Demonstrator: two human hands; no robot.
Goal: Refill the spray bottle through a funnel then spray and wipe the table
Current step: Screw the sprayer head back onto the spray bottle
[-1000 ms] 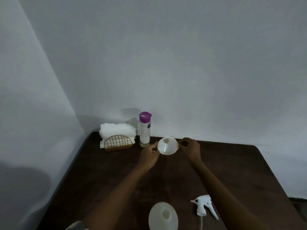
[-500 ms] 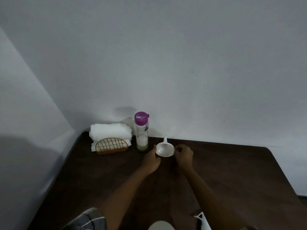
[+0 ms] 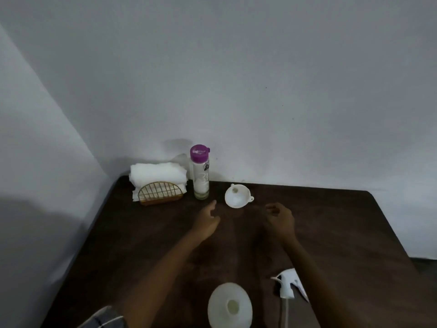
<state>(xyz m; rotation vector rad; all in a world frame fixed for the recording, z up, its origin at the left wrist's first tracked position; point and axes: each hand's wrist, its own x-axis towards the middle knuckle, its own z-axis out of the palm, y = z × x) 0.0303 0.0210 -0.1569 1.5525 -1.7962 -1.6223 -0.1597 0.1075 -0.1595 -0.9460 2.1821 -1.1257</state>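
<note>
On the dark table (image 3: 343, 233) the funnel (image 3: 236, 197) lies on its side, spout pointing away from us, just beyond our left hand (image 3: 208, 221) and right hand (image 3: 281, 220), both empty with fingers loosely curled; we judge the left slightly nearer.

You have one wide view, from your head; it faces forward and down across the table (image 3: 146, 245), close below, toward the wall (image 3: 260, 79).
</note>
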